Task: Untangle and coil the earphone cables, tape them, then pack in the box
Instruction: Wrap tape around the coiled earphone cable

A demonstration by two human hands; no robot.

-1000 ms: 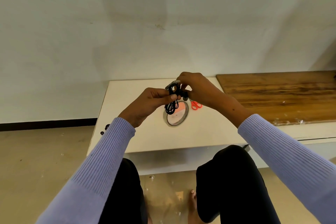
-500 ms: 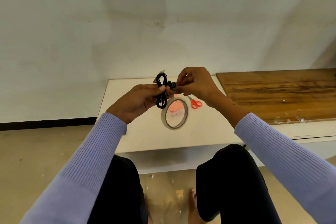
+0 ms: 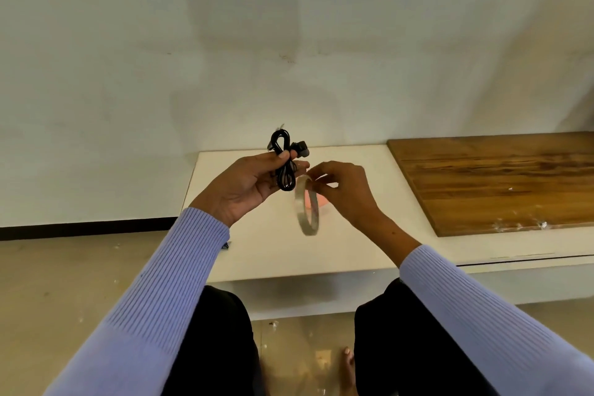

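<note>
A black earphone cable (image 3: 284,159), folded into a small bundle, is pinched between thumb and fingers of my left hand (image 3: 247,185) above the white table (image 3: 270,244). Its earbuds stick out to the right at the top. My right hand (image 3: 342,191) grips the top of a clear tape roll (image 3: 307,212), which is tilted on edge and lifted just below the bundle. No box is in view.
A wooden board (image 3: 495,180) lies on the right part of the table. Something orange-pink (image 3: 313,202) shows through the tape roll's hole. The wall stands right behind the table. My knees are under the front edge; scraps litter the floor.
My right hand left the cable bundle, dropped to the tape roll and took hold of it, tipping it up on edge. My left hand keeps the bundle and has shifted slightly left.
</note>
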